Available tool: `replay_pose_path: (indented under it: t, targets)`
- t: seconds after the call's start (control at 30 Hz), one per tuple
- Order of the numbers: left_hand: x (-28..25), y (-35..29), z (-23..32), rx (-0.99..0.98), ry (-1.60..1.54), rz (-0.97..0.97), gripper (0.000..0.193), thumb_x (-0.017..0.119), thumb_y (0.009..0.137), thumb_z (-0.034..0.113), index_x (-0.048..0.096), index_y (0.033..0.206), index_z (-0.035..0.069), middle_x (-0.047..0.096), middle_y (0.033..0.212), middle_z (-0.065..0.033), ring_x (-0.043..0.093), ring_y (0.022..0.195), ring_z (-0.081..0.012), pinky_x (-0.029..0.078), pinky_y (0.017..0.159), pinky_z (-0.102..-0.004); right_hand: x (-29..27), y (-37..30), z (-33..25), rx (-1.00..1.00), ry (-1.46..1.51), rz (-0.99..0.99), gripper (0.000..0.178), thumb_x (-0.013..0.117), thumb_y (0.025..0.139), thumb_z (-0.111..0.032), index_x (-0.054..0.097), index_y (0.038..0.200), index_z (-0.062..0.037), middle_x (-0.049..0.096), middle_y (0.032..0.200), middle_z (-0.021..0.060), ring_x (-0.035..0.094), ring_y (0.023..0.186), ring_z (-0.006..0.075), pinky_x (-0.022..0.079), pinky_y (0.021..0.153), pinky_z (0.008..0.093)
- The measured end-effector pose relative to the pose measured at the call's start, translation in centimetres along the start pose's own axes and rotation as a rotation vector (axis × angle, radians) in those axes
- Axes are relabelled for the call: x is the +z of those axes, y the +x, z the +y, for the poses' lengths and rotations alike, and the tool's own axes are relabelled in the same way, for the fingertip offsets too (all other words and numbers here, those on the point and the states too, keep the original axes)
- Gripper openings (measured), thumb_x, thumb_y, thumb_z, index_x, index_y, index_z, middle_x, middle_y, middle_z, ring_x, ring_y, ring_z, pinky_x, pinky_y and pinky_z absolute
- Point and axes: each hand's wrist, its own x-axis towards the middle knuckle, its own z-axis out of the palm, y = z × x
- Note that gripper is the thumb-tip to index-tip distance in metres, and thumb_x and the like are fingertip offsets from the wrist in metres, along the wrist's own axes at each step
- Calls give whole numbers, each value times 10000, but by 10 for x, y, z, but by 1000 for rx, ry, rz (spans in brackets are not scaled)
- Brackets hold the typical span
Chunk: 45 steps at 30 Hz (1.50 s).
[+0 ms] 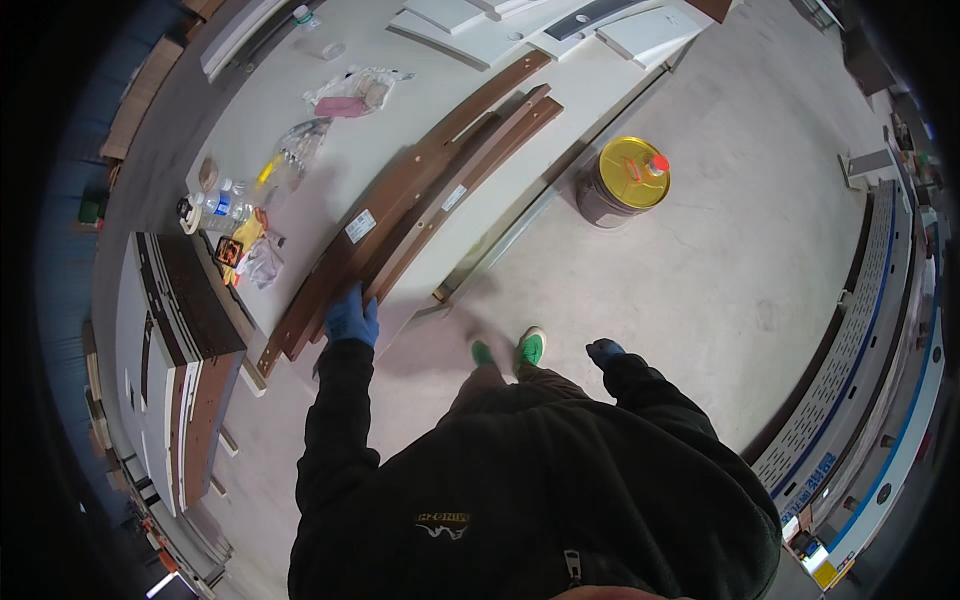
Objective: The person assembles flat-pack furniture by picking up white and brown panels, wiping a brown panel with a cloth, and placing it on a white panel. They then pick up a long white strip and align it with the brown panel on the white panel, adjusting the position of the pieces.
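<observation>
My left hand (351,319), in a blue glove, grips the near part of a stack of long brown wooden boards (405,220). Its fingers bend over a board edge, with the thumb apart on the right side. The boards lie lengthwise on a white table (420,295), and two carry white labels. My right hand (604,350), also gloved in blue, hangs over the floor to the right, away from the boards. Its fingers are too small and dark to make out.
A brown drum with a yellow lid (632,175) stands on the floor right of the table. Plastic bottles (228,203) and wrappers lie at the table's left. Panels lean in a stack (190,360) at left; long perforated panels (835,350) line the right. White panels (480,35) lie farther back.
</observation>
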Motion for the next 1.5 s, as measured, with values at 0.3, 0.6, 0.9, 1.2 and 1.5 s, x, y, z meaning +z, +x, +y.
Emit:
replay_pose_path:
  t: [0.3,0.6,0.9,1.2,1.5]
  targets:
    - [-55,2,123,-14,-836,-300,364,726,984,349,669,1103,9,752,967,-218,747,842,-349,579,724,-439,-103,35,-180,-253,1226,-234,782,448,1041,-688,553,1470,-42,610,1454,231,636,1187,353,511,1022,468]
    - [-71,45,212,-228,-1645,-1092,504,669,1026,422,680,1164,-62,762,961,-189,755,788,-253,621,716,-356,-253,-72,-399,-839,1766,-643,885,591,935,-732,459,1432,-11,515,1481,225,497,1379,385,353,1206,525]
    - [-42,92,289,-114,-1533,-1267,520,671,1027,440,674,1192,-53,749,1011,-167,759,847,-277,633,698,-390,-370,-34,-308,-726,2182,-211,777,569,1005,-544,467,1438,93,458,1546,318,459,1431,462,305,1249,574]
    - [42,137,546,102,-1287,-1475,465,631,1056,403,644,1223,-30,750,983,-101,707,840,-158,571,811,-319,-608,-52,-57,-1008,2018,519,876,678,937,-602,402,1543,-33,351,1653,263,367,1519,454,298,1268,584]
    - [89,217,791,190,-1406,-1508,391,614,1078,388,712,1037,11,752,930,-68,688,822,-155,556,806,-319,-695,-7,55,-1080,1792,191,829,683,974,-562,349,1591,-120,496,1541,275,586,1339,422,473,1143,536]
